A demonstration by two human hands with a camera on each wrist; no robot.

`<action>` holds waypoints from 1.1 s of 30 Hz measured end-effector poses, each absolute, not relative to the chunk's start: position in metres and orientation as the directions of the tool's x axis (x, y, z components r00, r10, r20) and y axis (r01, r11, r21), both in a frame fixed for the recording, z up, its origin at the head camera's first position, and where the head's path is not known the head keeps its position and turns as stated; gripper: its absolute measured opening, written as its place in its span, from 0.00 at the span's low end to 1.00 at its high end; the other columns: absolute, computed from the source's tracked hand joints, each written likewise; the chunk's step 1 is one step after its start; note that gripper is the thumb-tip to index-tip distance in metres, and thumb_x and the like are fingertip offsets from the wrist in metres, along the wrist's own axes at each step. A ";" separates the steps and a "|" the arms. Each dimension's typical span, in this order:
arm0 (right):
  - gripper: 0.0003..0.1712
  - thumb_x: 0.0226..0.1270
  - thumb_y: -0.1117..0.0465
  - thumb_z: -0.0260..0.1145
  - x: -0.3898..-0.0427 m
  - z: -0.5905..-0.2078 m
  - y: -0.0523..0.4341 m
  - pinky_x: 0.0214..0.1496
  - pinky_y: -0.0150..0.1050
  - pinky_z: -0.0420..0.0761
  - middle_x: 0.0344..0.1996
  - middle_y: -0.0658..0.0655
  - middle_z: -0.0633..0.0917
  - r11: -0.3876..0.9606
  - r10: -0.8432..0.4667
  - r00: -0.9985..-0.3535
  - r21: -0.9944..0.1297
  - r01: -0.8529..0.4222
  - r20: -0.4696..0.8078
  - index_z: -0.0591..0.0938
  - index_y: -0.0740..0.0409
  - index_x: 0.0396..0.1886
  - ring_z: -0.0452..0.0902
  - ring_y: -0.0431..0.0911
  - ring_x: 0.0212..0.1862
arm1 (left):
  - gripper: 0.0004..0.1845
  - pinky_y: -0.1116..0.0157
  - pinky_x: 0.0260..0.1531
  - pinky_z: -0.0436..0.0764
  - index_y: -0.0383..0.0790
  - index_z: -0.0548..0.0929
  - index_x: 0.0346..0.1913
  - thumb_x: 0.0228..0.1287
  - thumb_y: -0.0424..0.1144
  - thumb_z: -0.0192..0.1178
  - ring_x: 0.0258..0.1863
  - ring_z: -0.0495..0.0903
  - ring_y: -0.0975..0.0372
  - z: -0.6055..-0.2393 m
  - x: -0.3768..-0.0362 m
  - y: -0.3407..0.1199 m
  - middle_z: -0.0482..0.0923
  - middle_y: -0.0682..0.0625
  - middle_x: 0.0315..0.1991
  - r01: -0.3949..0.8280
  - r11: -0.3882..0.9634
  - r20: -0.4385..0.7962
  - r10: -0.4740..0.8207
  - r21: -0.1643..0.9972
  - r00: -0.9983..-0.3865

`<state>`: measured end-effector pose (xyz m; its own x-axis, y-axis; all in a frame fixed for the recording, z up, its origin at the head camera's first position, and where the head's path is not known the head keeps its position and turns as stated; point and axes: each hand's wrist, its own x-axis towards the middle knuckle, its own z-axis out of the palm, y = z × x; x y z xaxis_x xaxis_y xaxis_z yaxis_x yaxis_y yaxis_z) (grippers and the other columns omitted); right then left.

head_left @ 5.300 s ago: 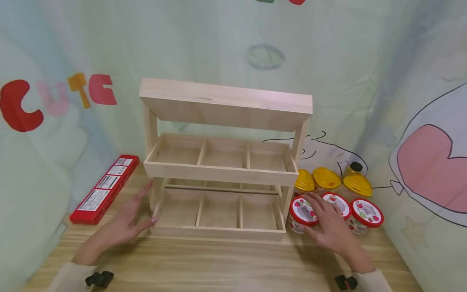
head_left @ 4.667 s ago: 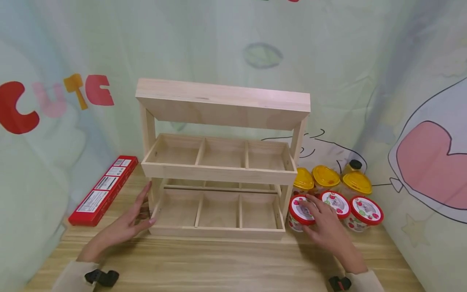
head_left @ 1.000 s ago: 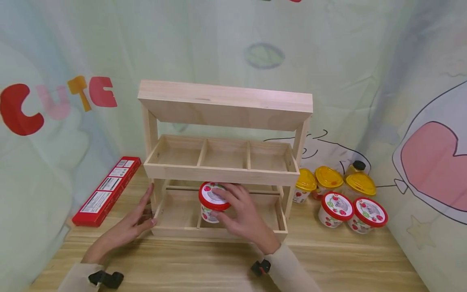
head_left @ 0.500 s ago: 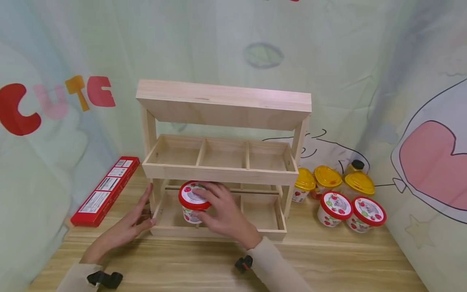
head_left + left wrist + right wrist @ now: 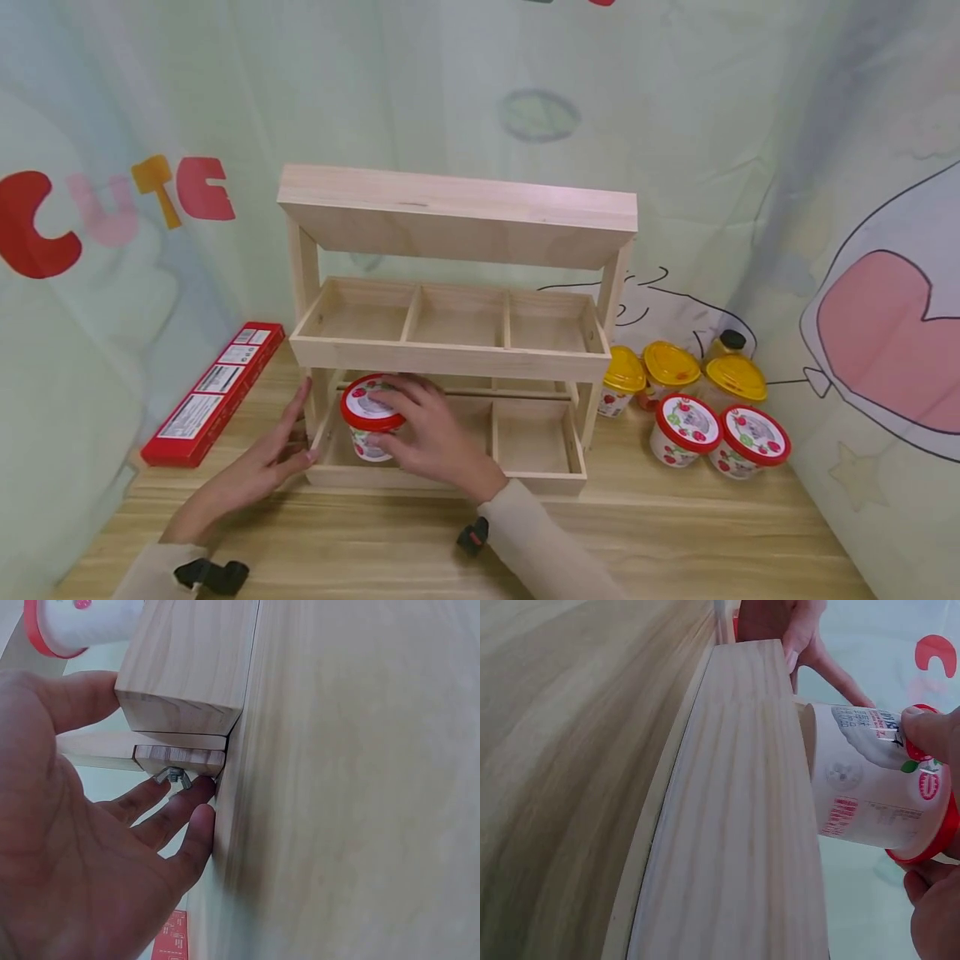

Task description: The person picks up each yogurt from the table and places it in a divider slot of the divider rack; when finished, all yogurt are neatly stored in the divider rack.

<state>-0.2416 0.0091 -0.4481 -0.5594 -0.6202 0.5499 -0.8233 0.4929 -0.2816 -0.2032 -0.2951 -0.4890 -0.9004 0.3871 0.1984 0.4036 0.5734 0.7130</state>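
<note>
A two-tier wooden display rack [image 5: 457, 363] with divided trays stands on the table. My right hand [image 5: 435, 429] grips a red-lidded paper tub [image 5: 371, 442] by its lid and upper side. The tub is upright over the left compartment of the lower tray; in the right wrist view its base [image 5: 815, 769] is at the front board's upper edge, and I cannot tell if it touches the floor. My left hand [image 5: 255, 479] holds the rack's lower left end, thumb at the front corner [image 5: 180, 705], fingers behind by a wing nut [image 5: 173, 775].
Right of the rack stand two more red-lidded tubs [image 5: 686, 427] and several yellow-lidded tubs [image 5: 671, 364]. Behind these is a black-capped bottle [image 5: 732, 340]. A long red box [image 5: 213, 396] lies at left. A printed curtain [image 5: 450, 83] hangs behind the rack.
My right hand took the nearest red-lidded tub from beside the rack and carried it left across the lower tray to its left compartment. The left hand stayed at the rack's left end, its fingers drawing in.
</note>
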 end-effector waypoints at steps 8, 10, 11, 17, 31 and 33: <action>0.31 0.72 0.44 0.73 -0.244 -0.451 -0.003 0.80 0.50 0.73 0.73 0.55 0.81 0.548 -0.645 -0.602 -0.264 -0.794 0.471 0.81 0.49 0.70 0.75 0.52 0.76 | 0.60 0.73 0.53 0.80 0.54 0.27 0.88 0.74 0.36 0.65 0.64 0.79 0.30 -0.487 -0.203 -0.295 0.44 0.23 0.84 0.391 0.581 0.186 0.381 0.713 -0.906; 0.31 0.72 0.44 0.73 -0.244 -0.451 -0.005 0.80 0.49 0.73 0.73 0.55 0.81 0.554 -0.650 -0.603 -0.255 -0.793 0.463 0.81 0.48 0.71 0.75 0.53 0.76 | 0.60 0.73 0.53 0.79 0.56 0.26 0.88 0.75 0.36 0.65 0.65 0.79 0.30 -0.487 -0.203 -0.295 0.43 0.23 0.84 0.379 0.586 0.172 0.377 0.716 -0.910; 0.31 0.72 0.43 0.73 -0.245 -0.451 -0.007 0.80 0.49 0.73 0.73 0.55 0.81 0.556 -0.652 -0.602 -0.248 -0.793 0.462 0.81 0.48 0.71 0.76 0.52 0.76 | 0.60 0.73 0.53 0.79 0.56 0.26 0.88 0.75 0.37 0.65 0.65 0.78 0.30 -0.487 -0.203 -0.295 0.43 0.23 0.84 0.374 0.587 0.167 0.377 0.718 -0.911; 0.31 0.73 0.42 0.72 -0.246 -0.458 -0.011 0.80 0.48 0.73 0.74 0.54 0.79 0.580 -0.661 -0.604 -0.207 -0.788 0.445 0.80 0.47 0.71 0.75 0.51 0.76 | 0.60 0.73 0.53 0.79 0.55 0.26 0.88 0.75 0.37 0.64 0.65 0.78 0.29 -0.487 -0.204 -0.293 0.41 0.23 0.85 0.379 0.575 0.172 0.381 0.725 -0.908; 0.33 0.62 0.42 0.81 -0.239 -0.475 -0.010 0.73 0.44 0.76 0.70 0.55 0.76 0.546 -0.675 -0.574 -0.210 -0.811 0.463 0.78 0.46 0.62 0.76 0.48 0.70 | 0.61 0.75 0.54 0.78 0.56 0.25 0.87 0.75 0.37 0.65 0.68 0.72 0.24 -0.487 -0.205 -0.295 0.39 0.24 0.85 0.375 0.601 0.165 0.375 0.706 -0.912; 0.33 0.62 0.42 0.81 -0.239 -0.477 -0.010 0.73 0.43 0.75 0.70 0.54 0.76 0.553 -0.667 -0.583 -0.216 -0.805 0.464 0.78 0.45 0.62 0.76 0.47 0.70 | 0.61 0.76 0.53 0.78 0.56 0.25 0.87 0.75 0.37 0.65 0.69 0.72 0.24 -0.487 -0.205 -0.294 0.40 0.24 0.85 0.372 0.601 0.161 0.375 0.708 -0.913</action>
